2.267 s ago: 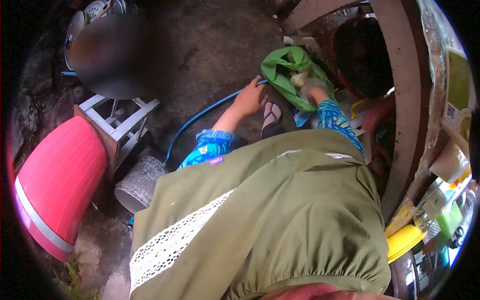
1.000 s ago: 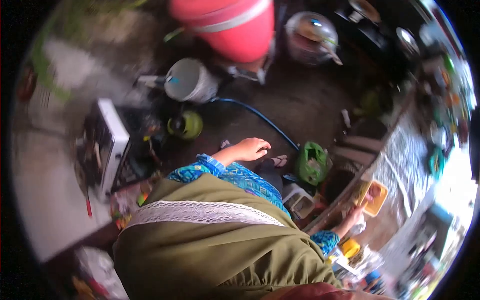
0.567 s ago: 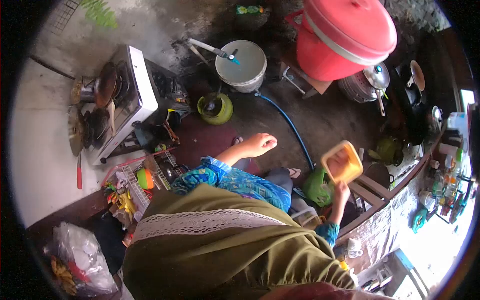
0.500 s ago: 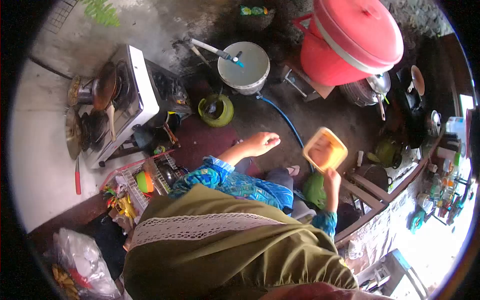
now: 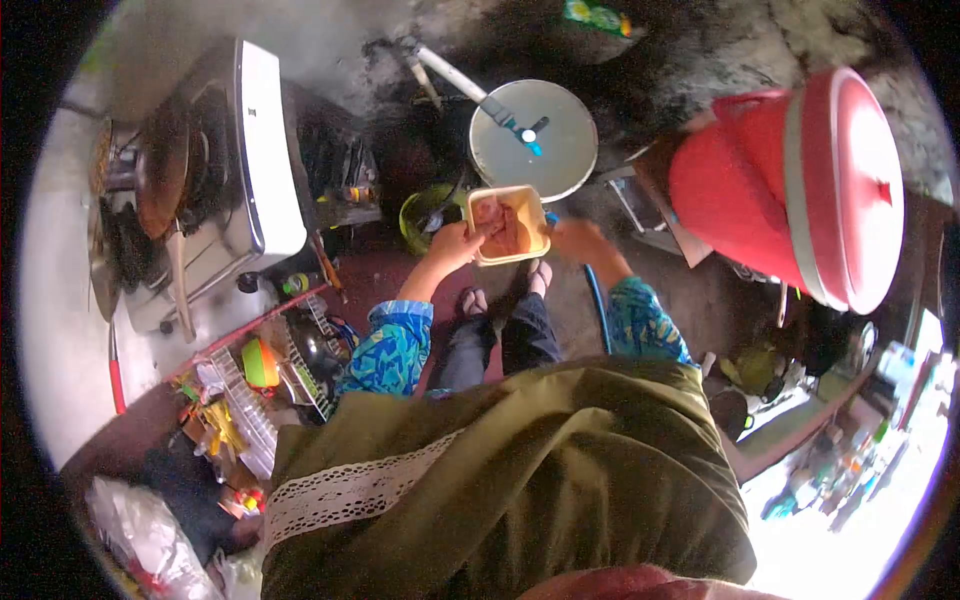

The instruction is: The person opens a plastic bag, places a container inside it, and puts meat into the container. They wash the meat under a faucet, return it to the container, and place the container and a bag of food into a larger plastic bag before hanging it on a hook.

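In front of my body is a square, pale-yellow plastic container (image 5: 534,238), tilted so that its inside faces me. Reddish pieces that look like raw meat (image 5: 505,222) lie in it. My left hand (image 5: 458,246) is closed on the container's left edge, fingers wrapped over the rim. Close beside its right edge is my right hand (image 5: 588,245), smeared by motion; whether its fingers touch the container cannot be made out. Just beyond the container stands a round, pale bucket (image 5: 575,165) under a pipe tap (image 5: 518,128).
A large red lidded bucket (image 5: 740,190) stands on the right. To the left, a stove (image 5: 272,150) holds a pan (image 5: 160,185). A green gas cylinder (image 5: 412,222) sits behind my left hand. A blue hose (image 5: 598,305) runs along the floor near my feet.
The container has moved from the right to the middle, near the bucket. My left hand has come onto its edge; my right hand has moved forward. The view has turned.
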`<state>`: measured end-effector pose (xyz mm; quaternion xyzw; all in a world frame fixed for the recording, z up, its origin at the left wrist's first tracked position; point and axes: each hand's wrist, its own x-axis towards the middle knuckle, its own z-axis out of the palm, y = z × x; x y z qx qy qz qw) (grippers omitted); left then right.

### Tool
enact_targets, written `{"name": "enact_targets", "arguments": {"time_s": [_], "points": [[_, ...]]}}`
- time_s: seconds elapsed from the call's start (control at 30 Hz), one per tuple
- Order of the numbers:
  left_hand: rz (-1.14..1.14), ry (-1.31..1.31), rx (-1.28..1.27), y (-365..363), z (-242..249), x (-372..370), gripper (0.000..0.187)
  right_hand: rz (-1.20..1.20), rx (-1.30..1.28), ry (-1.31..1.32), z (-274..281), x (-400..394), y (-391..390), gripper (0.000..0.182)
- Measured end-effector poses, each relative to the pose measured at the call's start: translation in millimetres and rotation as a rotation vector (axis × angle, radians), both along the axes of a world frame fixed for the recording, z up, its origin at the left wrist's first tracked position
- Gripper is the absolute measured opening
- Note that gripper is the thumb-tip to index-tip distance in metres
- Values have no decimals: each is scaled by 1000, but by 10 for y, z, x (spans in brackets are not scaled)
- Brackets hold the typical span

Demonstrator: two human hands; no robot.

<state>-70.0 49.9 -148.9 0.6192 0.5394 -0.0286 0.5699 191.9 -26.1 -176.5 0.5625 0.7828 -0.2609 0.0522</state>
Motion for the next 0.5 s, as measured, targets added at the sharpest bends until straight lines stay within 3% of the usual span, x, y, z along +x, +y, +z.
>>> {"name": "enact_targets", "arguments": {"time_s": [0.03,0.1,0.17,0.3,0.4,0.43,0.47,0.5], "points": [[-42,70,188,44,-129,-17,34,-44,33,-70,16,53,194,23],[86,11,136,83,-339,-140,33,-586,101,73,298,103,708,29],[261,-166,84,29,-657,-363,29,-613,340,251,403,108,1250,32],[407,-176,107,-68,-425,-476,28,-405,522,160,308,-225,2386,40],[476,-32,91,-274,-811,-704,29,-217,675,39,184,-658,3164,40],[468,14,100,-281,-661,-709,31,-147,759,6,127,-797,3377,41],[501,19,86,-338,-747,-733,31,-143,637,-35,283,-964,3488,48],[547,-14,53,-381,-856,-760,32,-196,210,-211,584,-1178,3589,54]]}}
